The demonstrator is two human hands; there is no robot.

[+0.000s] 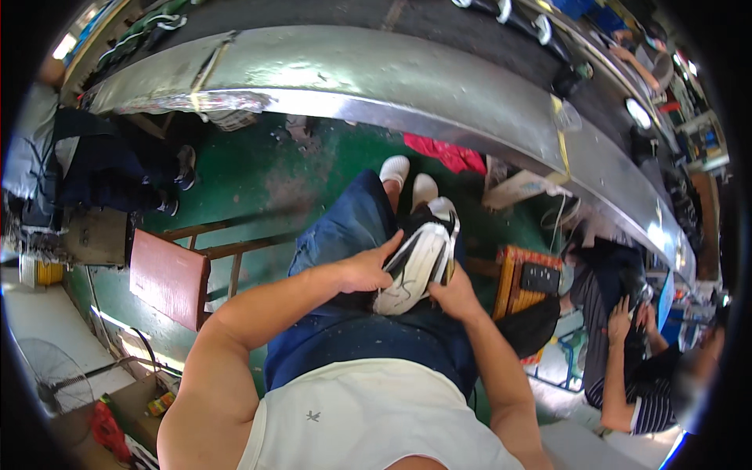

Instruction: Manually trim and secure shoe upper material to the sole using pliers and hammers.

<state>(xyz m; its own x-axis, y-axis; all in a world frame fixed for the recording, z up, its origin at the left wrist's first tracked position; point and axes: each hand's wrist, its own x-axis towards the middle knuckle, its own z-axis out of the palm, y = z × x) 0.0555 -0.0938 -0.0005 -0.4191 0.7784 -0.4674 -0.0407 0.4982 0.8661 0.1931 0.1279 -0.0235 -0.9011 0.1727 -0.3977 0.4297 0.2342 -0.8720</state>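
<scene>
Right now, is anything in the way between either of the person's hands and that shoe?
Nothing visible is. The left hand and the right hand are already on opposite sides of the black-and-white shoe, touching it. Some fingers are hidden behind it, so contact there can't be checked.

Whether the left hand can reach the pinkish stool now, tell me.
Likely yes: nothing visible blocks the way to the pinkish stool, off to the left, but the left hand would first have to let go of the shoe.
</scene>
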